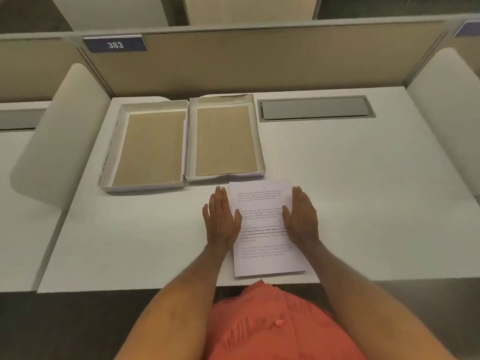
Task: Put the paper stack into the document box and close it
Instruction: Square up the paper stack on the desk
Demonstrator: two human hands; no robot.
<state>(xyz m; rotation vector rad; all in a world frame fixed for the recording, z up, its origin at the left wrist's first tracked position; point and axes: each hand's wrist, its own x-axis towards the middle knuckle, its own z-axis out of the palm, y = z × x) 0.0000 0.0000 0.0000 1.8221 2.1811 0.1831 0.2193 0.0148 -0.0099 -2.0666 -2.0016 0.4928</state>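
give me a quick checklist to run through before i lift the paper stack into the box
1. Both hands placed on the stack: ok. Left hand lies flat at the left edge of the paper stack, right hand at the right edge.
2. Sheets squared up: cannot tell. A lower sheet edge peeks out at the near end.
3. Grip under the stack: not ok. The palms are flat and open, nothing pinched yet.
4. Box open and empty: ok. Both the left tray and the right tray show bare brown bottoms.
5. Which tray is base and which is lid: cannot tell.
6. Path from stack to trays: ok. Only bare desk lies between.
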